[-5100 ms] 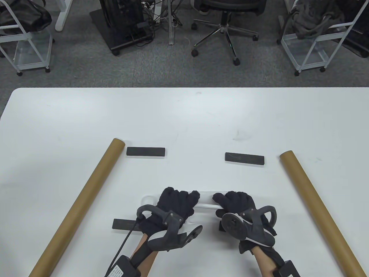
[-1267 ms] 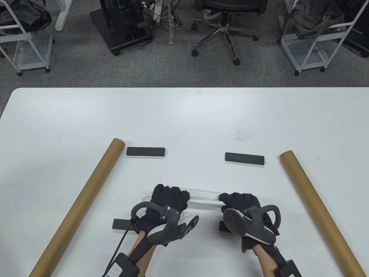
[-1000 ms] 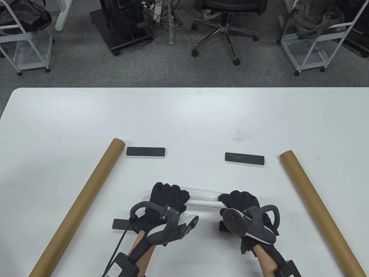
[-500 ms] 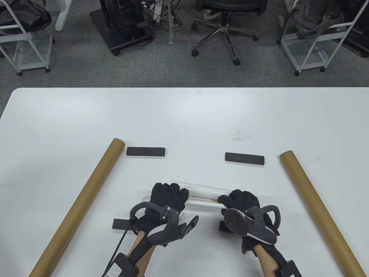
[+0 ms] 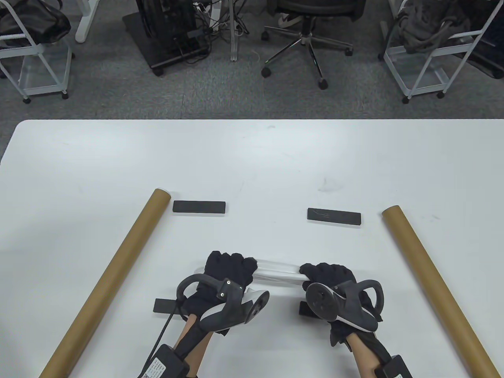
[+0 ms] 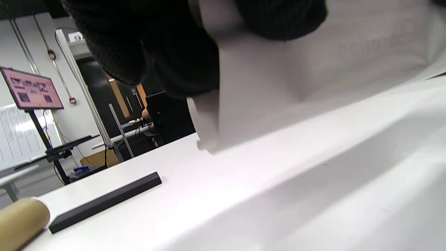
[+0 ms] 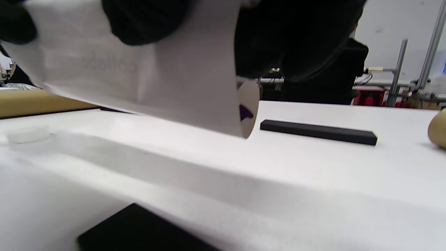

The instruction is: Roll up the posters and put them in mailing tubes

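While both hands worked near the table's front edge: the scene stood as listed below, all seen from the table view unless said otherwise.

Rolled poster: white, wound into a narrow roll; it lay crosswise between the two hands, near the front of the white table; in the wrist views its ends hung just clear of the tabletop; the right wrist view showed a small purple mark inside its open end.

Left hand: gloved in black, fingers curled round the roll's left end, gripping it; a tracker sat on its back.

Right hand: gloved likewise, fingers wrapped over the roll's right end, grasping it.

Left mailing tube: brown cardboard, lying slantwise on the table well to the left of the hands; its far end pointed inward.

Right mailing tube: brown, lying slantwise on the right, apart from the roll.

Far-left black bar: flat on the table just beside the left tube's far end.

Far-right black bar: flat, near the right tube's far end.

Near black bars: one partly hidden beneath the left wrist; another mostly hidden under the right hand.

Beyond the table: an office chair and white wire carts on grey carpet.
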The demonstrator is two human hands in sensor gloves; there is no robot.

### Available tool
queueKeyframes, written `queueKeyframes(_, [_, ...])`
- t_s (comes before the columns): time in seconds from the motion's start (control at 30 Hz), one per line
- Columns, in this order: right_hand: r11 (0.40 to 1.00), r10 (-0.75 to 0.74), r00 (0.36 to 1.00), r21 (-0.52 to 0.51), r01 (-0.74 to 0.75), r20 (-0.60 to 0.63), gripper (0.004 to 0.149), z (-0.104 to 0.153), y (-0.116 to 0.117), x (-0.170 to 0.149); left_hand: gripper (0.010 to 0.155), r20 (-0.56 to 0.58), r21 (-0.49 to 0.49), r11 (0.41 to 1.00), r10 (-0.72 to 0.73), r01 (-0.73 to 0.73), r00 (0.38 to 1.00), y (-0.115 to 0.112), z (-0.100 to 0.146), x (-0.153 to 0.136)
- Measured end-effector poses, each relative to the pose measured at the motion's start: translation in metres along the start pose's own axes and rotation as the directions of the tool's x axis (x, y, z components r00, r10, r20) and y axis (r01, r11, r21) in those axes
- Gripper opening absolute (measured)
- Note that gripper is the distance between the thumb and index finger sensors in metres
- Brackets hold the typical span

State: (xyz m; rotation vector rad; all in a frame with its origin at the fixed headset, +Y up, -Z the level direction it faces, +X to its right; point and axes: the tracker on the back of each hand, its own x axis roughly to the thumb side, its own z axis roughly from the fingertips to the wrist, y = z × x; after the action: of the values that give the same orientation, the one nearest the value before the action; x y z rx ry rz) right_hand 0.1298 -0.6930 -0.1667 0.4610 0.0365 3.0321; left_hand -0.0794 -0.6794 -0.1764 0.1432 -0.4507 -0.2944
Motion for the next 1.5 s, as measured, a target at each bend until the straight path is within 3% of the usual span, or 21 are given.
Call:
queueKeyframes(0.1, [1.0,0.021,1.0,-0.005,-0.02,0.008,0.054,0.0002,-0.0015,-0.0002,0.048,0.001,0.014,1.0,0.003,-0.004,1.0,0.0021,0.0,-0.0011])
queueKeyframes(0.37, [0.999,0.037,0.999,-0.033,-0.037,0.0,0.044,0.0002,-0.0001,-0.0002,0.041,-0.002,0.028,0.997,-0.067,0.067,0.998,0.001,0.0021,-0.0012])
queueKeyframes(0.7, [0.997,0.056,0.998,-0.044,-0.056,-0.007,0.055,0.0001,0.0,-0.0012,0.052,0.007,0.002,0.998,-0.059,0.059,0.998,0.0002,0.0022,-0.0012])
queueKeyframes(0.83, [0.996,0.051,0.999,-0.067,-0.052,-0.015,0.053,0.0008,-0.001,-0.003,0.061,-0.014,0.054,0.997,-0.047,0.048,0.999,0.0023,0.0032,-0.0052])
queueKeyframes(0.93, [0.998,0.042,0.999,-0.047,-0.043,-0.017,0.051,0.0,0.0012,-0.0032,0.053,-0.013,0.06,0.998,-0.014,0.014,1.0,0.0031,0.003,-0.0059])
queueKeyframes(1.13, [1.0,-0.029,1.0,-0.012,0.029,-0.01,0.053,0.0,0.0002,-0.002,0.054,-0.016,0.03,0.999,-0.043,0.044,0.999,0.0003,0.0017,-0.0041])
queueKeyframes(1.27, [1.0,-0.003,1.0,-0.011,0.003,-0.004,0.057,-0.0006,0.0016,0.0,0.048,-0.01,0.027,0.998,-0.051,0.051,0.999,-0.0002,0.0019,-0.0035])
queueKeyframes(1.5, [0.998,0.037,0.999,-0.048,-0.037,-0.007,0.045,0.0001,0.002,-0.0005,0.044,-0.011,0.018,0.997,-0.073,0.074,0.997,-0.0018,0.0029,-0.0033])
